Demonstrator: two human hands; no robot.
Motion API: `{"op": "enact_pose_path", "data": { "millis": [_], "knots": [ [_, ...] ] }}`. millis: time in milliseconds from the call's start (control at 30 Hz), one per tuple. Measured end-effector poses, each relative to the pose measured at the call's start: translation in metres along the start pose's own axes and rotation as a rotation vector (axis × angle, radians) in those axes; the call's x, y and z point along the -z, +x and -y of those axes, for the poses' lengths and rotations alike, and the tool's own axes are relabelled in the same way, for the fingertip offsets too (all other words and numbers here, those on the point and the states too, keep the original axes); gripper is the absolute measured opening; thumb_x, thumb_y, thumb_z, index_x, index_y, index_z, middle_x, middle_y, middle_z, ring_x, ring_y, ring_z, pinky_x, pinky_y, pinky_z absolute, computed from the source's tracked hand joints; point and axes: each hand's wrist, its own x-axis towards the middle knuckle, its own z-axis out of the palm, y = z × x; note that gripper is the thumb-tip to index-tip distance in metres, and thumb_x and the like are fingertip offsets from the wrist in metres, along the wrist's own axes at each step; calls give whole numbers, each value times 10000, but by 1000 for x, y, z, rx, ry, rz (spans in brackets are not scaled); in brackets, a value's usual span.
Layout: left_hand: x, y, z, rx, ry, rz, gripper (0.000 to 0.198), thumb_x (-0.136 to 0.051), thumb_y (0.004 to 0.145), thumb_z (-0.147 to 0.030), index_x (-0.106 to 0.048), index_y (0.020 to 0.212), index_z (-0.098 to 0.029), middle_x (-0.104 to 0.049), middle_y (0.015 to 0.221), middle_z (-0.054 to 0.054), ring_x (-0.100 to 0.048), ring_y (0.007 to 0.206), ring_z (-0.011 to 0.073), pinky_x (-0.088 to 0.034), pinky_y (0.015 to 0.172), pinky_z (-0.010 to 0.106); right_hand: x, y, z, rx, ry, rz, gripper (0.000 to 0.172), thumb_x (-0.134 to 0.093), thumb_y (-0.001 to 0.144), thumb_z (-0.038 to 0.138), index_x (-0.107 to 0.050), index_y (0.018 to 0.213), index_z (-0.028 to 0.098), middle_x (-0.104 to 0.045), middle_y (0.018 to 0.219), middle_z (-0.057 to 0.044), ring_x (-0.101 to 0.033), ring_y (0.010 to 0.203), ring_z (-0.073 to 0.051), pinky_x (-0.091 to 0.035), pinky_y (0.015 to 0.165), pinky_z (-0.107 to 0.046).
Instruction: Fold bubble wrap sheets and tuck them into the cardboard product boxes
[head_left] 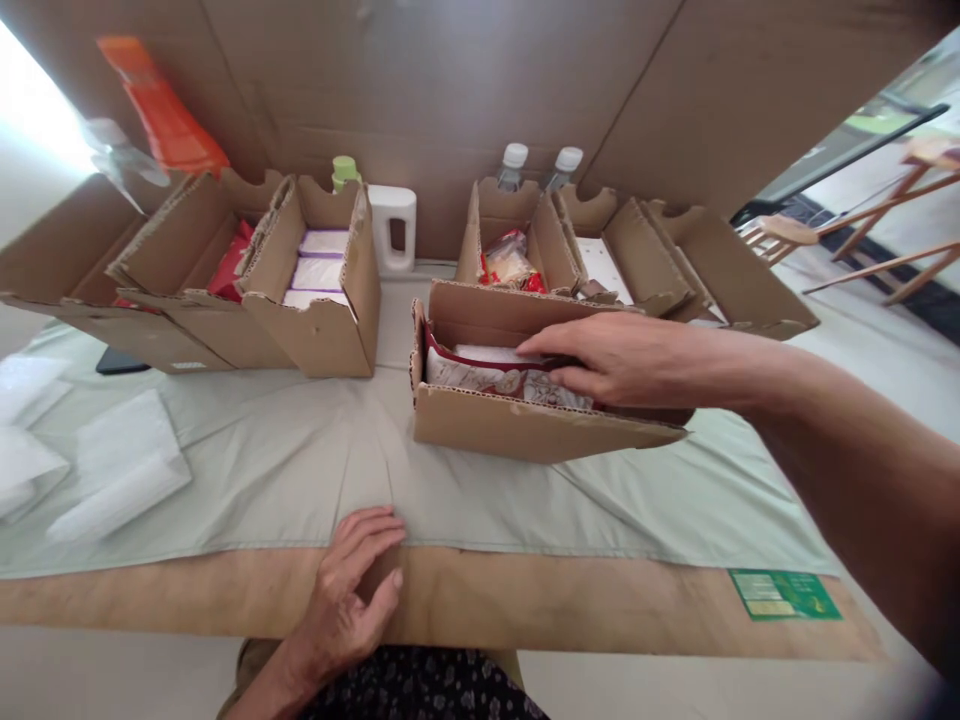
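Note:
My right hand (611, 362) reaches into a low cardboard box (517, 425) in the middle of the table. Its fingers lie extended over the red-and-white snack packets (480, 375) inside, touching the top one; whether it grips a packet is hidden. My left hand (356, 585) rests on the table's near edge, fingers loosely curled against the pale green cloth (300, 470), holding nothing.
Several more open cardboard boxes stand behind: one with white packets (319, 272), one with red packets (229, 265), one with snack bags (510, 262). A white jug (392, 228), a green-capped bottle, two water bottles (514, 165), white plastic bags (120, 465) at left, a green sticker (784, 594).

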Motion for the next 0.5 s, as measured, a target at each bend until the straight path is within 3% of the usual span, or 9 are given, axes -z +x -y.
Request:
{"op": "enact_pose_path", "data": {
  "millis": [67, 133, 233, 333, 433, 500],
  "knots": [
    [4, 1, -5, 16, 23, -21, 351, -580, 918, -109, -652, 1249, -204, -722, 1242, 116, -662, 1223, 248, -571, 1039, 431, 12, -27, 10, -91, 28, -180, 332, -559, 927, 324, -767, 1184, 288, -790, 1144, -8, -737, 993, -246, -559, 864, -388],
    [11, 8, -11, 60, 37, -44, 393, -580, 929, -121, -630, 1307, -218, -685, 1328, 115, -646, 1262, 242, -556, 1069, 419, 11, -65, 18, -251, 69, -447, 340, -541, 967, 388, -754, 1212, 289, -771, 1212, -31, -725, 1047, -246, -557, 886, -398],
    [19, 31, -17, 161, 19, -72, 470, -605, 945, -182, -574, 1408, -253, -630, 1434, 113, -616, 1321, 263, -527, 1109, 451, -23, -120, 20, -522, 210, -727, 327, -636, 941, 453, -753, 1216, 321, -763, 1241, -56, -726, 1042, -232, -559, 924, -409],
    [19, 67, -16, 248, -75, -88, 623, -651, 942, -274, -458, 1534, -281, -551, 1546, 126, -586, 1362, 298, -504, 1125, 505, -79, -146, 17, -696, 464, -758, 421, -719, 862, 506, -734, 1233, 306, -768, 1193, -87, -733, 929, -246, -585, 894, -464],
    [7, 106, -9, 248, -239, -118, 840, -725, 896, -349, -308, 1622, -286, -398, 1671, 140, -456, 1493, 331, -429, 1193, 539, -124, -138, 21, -642, 643, -720, 570, -745, 829, 570, -660, 1305, 269, -730, 1264, -117, -714, 1024, -278, -596, 903, -489],
    [-6, 127, -5, 228, -365, -120, 907, -758, 868, -394, -279, 1629, -271, -346, 1698, 145, -388, 1539, 339, -373, 1235, 538, -142, -122, 28, -597, 675, -721, 602, -755, 808, 619, -652, 1263, 237, -733, 1221, -120, -700, 1030, -281, -592, 909, -490]
  ]
}}
